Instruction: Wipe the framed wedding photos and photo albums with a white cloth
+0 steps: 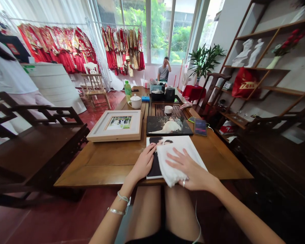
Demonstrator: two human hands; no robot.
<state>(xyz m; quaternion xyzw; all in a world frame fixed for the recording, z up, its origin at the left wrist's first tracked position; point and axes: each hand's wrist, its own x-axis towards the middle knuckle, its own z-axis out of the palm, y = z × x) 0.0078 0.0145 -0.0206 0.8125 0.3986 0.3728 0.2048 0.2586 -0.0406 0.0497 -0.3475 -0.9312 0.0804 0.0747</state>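
Note:
On the near edge of the wooden table lies a white photo panel printed with a dark-haired couple. My left hand rests on its left side, fingers stretched out over the picture near the faces. A white cloth covers much of the panel's middle. Pressed flat on this cloth is my right hand, with its fingers spread and a ring showing. Just beyond the panel lies a dark photo panel showing a figure in a pale gown. A framed photo in a thick white frame lies to the left.
A phone with a cable lies right of the panels on the table. Farther back stand a lidded white cup, a green bottle, a small white cup and dark pots. A person sits by the window.

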